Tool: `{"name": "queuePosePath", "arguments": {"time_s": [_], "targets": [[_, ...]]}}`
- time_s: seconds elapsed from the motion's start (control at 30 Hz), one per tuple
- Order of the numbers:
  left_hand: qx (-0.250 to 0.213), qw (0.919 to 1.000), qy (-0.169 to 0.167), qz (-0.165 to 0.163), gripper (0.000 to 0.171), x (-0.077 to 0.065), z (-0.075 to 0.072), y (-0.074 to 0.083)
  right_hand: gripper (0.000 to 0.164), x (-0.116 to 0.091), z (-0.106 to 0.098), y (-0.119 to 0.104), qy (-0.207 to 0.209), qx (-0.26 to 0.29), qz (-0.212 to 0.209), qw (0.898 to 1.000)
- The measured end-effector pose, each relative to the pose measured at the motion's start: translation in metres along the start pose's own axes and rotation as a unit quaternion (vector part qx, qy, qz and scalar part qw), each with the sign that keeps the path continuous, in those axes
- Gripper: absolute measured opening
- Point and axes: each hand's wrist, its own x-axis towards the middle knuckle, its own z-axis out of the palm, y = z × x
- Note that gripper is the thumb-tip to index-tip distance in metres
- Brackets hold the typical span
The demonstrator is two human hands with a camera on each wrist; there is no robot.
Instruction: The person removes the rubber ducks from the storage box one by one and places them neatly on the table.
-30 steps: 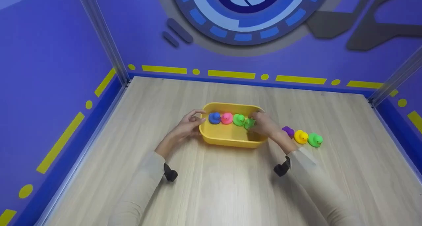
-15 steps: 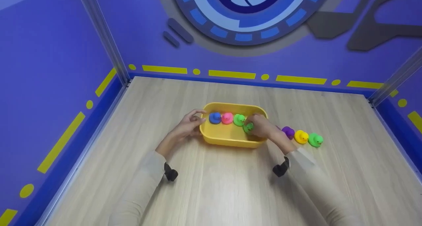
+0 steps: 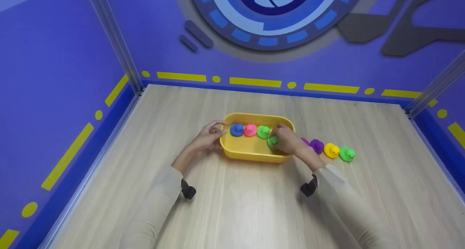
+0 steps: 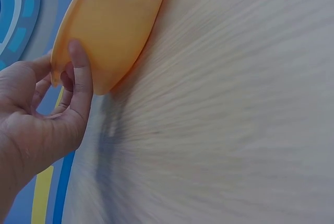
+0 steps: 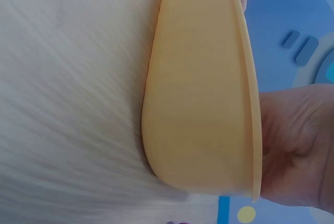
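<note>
Both hands' fingers were grasping: the left hand (image 3: 206, 137) a yellow plastic tub (image 3: 254, 157) already holding a blue toy duck (image 3: 237, 130), pink duck (image 3: 250, 130) and green duck (image 3: 263, 132); the right hand (image 3: 288, 140) a second green duck (image 3: 272, 142) inside; a magenta duck (image 3: 304, 141), purple duck (image 3: 317, 146), yellow duck (image 3: 331, 151) and third green duck (image 3: 347, 154) waited outside.

No text, label, brand or number can be read on the green rubber duck (image 3: 272, 142) at the right fingers (image 3: 281, 130), the yellow plastic tub (image 3: 250, 156) at the left fingertips (image 4: 78, 52), or the printed back wall (image 3: 236, 56) beyond them, which bears wordless bars, dots and a ringed circle.
</note>
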Motion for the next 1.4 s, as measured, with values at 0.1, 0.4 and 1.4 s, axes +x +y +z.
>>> {"name": "queuePosePath", "arguments": {"time_s": [0.1, 0.4, 1.4], "targets": [[0.010, 0.9999, -0.002, 0.000, 0.040, 0.001, 0.000, 0.001, 0.031, -0.001, 0.000, 0.000, -0.001, 0.006, 0.002, 1.000], [0.006, 1.0000, 0.004, -0.007, 0.039, 0.000, 0.000, 0.001, 0.028, -0.006, -0.003, -0.005, -0.028, 0.025, 0.018, 0.999], [0.013, 0.9999, 0.002, -0.001, 0.046, -0.002, 0.001, 0.003, 0.040, -0.031, -0.018, -0.004, 0.019, 0.180, -0.004, 0.983]]}}
